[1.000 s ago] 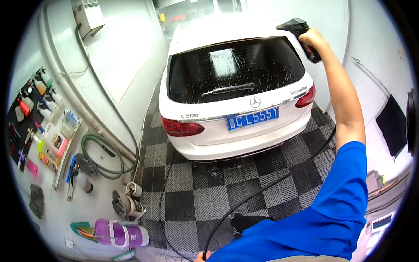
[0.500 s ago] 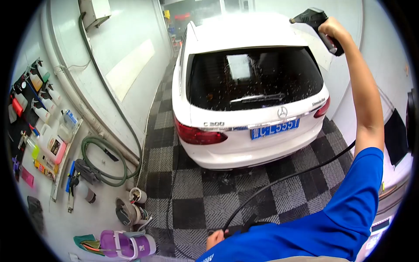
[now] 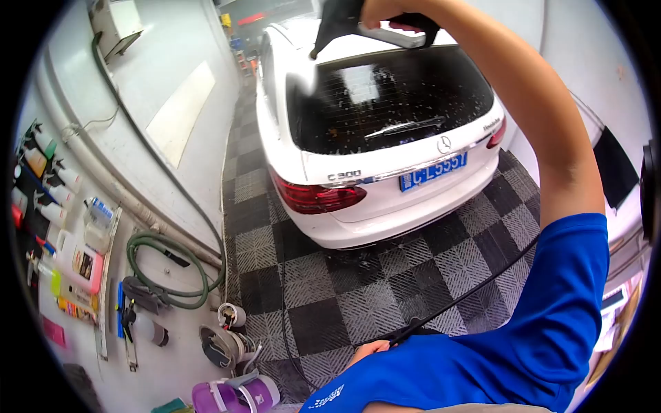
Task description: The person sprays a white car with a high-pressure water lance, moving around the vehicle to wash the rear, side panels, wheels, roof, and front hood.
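My right hand [image 3: 387, 11] is raised at the top of the view, its fingers wrapped round the grip of a black spray gun [image 3: 337, 26]. The gun's nozzle points down and left, and a white mist of spray [image 3: 304, 77] comes out by the upper left corner of the car's rear window [image 3: 396, 103]. In front of me stands a white car [image 3: 406, 230], water drops on its glass. Low in the middle, my left hand [image 3: 368, 351] is closed on a black hose [image 3: 468, 299], which runs up to the right behind my arm.
Bottles and sprayers [image 3: 82, 261] line a rack on the left wall, near a coiled green hose [image 3: 200, 297]. A purple bucket [image 3: 258, 394] and small pots [image 3: 224, 344] stand on the floor. Checkered floor tiles [image 3: 310, 323] surround the car. A dark cloth [image 3: 613, 168] hangs at right.
My right hand has swung the spray gun leftward from the car's right side to its left rear corner. Spray now shows at the nozzle. The view has shifted slightly.
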`<state>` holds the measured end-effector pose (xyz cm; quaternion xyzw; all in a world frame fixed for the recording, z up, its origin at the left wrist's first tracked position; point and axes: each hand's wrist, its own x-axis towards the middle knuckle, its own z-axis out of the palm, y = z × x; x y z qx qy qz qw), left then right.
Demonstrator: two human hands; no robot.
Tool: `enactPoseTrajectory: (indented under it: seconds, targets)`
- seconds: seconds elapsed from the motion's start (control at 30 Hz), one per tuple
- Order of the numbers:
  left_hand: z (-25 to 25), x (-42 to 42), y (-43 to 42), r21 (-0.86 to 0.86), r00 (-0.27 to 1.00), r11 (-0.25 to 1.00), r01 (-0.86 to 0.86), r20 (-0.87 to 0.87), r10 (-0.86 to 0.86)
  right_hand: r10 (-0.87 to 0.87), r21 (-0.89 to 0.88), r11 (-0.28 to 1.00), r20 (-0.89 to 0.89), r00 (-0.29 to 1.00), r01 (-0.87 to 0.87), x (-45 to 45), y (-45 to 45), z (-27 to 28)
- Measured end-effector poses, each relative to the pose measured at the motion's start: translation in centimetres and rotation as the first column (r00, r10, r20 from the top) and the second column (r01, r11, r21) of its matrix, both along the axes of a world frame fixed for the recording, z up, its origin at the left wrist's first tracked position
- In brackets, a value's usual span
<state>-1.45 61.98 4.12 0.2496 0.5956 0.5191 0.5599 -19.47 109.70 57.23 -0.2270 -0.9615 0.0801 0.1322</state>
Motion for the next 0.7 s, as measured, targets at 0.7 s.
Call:
enactPoseTrajectory:
  seconds: [0.7]
  targets:
    - [1.7, 1.2, 4.5, -0.106, 0.992, 0.994, 0.000, 0.122, 0.013, -0.714, 0.168, 0.696, 0.059, 0.697, 0.699, 21.9, 10.8, -0.6]
